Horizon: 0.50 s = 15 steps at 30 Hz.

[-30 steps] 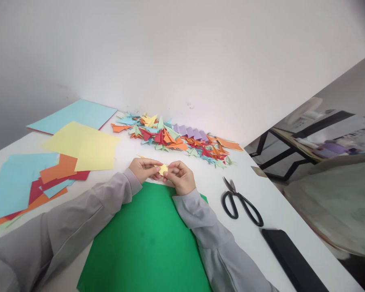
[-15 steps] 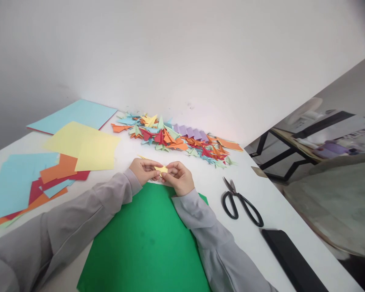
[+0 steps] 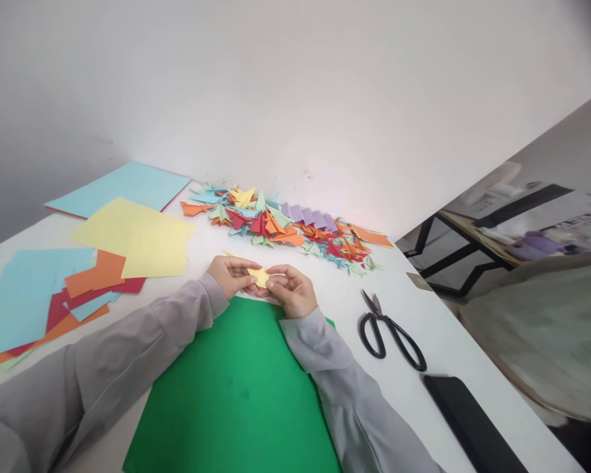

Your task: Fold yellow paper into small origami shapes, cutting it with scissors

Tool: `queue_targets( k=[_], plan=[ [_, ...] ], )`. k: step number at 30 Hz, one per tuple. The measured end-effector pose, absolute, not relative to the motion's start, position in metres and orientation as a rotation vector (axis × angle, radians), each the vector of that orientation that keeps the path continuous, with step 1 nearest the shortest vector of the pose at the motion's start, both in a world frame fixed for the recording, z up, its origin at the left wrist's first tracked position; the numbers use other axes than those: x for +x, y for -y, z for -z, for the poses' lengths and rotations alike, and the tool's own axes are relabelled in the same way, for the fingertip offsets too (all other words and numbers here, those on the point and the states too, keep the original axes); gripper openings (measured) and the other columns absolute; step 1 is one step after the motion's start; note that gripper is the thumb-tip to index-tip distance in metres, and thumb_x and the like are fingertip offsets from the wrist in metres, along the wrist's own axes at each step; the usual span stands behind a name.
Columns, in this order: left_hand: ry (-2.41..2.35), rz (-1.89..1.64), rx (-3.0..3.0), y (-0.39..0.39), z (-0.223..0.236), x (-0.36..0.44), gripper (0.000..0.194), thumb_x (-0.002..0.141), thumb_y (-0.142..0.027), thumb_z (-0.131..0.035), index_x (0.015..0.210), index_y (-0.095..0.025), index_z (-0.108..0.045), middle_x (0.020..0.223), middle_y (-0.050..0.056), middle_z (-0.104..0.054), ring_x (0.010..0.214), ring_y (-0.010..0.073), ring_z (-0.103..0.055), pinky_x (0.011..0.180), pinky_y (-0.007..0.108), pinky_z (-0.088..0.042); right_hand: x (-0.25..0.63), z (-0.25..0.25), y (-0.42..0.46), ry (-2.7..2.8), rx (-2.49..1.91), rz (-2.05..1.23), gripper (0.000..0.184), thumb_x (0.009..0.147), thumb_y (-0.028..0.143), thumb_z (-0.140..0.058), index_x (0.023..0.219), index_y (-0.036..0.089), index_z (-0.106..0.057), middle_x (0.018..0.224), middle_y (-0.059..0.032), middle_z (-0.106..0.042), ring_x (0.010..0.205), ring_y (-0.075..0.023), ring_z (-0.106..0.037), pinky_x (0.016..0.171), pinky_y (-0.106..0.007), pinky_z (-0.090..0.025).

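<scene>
A small piece of yellow paper (image 3: 259,277) is pinched between my two hands, just above the far edge of a green sheet (image 3: 241,387). My left hand (image 3: 230,276) grips its left side between thumb and fingers. On the right side, my right hand (image 3: 293,290) holds it with thumb and forefinger. Its exact folds are too small to make out. Beyond my hands lies a long heap of folded paper pieces (image 3: 261,223) in red, orange, blue, yellow and pale green, some shaped like little planes.
Black-handled scissors (image 3: 381,322) lie partly spread to the right, above a flat black object (image 3: 473,420). To the left are yellow sheets (image 3: 142,236), blue paper (image 3: 20,295) and orange scraps (image 3: 96,272). A purple pleated paper (image 3: 308,215) rests at the wall.
The yellow paper now shows a broader face between my fingers, and my right hand has shifted slightly to the right. The things on the table have stayed put.
</scene>
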<state>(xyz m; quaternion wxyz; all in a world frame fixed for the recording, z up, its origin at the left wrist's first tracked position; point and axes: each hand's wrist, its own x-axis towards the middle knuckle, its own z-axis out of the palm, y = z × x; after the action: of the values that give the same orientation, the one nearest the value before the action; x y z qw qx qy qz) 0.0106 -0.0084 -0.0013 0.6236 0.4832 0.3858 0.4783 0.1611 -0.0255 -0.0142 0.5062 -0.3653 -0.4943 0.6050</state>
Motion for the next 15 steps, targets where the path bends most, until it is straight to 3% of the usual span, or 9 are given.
queue_targets(
  k=[11, 15],
  plan=[
    [-0.931, -1.083, 1.19, 0.0112, 0.0014, 0.0103, 0.024, 0.048, -0.006, -0.064, 0.072, -0.008, -0.064, 0.038, -0.004, -0.054, 0.034, 0.0071, -0.05, 0.038, 0.018, -0.042, 0.1543, 0.0162, 0.027, 1.233, -0.949, -1.37, 0.026, 0.054, 0.021, -0.072, 0.075, 0.018, -0.056, 0.05, 0.0054, -0.061, 0.046, -0.0097, -0.059, 0.049, -0.021, -0.049],
    [-0.891, -1.062, 1.2, 0.0094, 0.0028, 0.0087, 0.024, 0.048, -0.009, -0.067, 0.073, -0.008, -0.065, 0.038, -0.003, -0.055, 0.036, 0.0081, -0.051, 0.038, 0.019, -0.042, 0.1562, 0.0144, 0.0281, 1.211, -0.948, -1.456, 0.026, 0.055, 0.024, -0.071, 0.077, 0.018, -0.058, 0.055, 0.0033, -0.063, 0.051, -0.011, -0.061, 0.053, -0.023, -0.05]
  ],
)
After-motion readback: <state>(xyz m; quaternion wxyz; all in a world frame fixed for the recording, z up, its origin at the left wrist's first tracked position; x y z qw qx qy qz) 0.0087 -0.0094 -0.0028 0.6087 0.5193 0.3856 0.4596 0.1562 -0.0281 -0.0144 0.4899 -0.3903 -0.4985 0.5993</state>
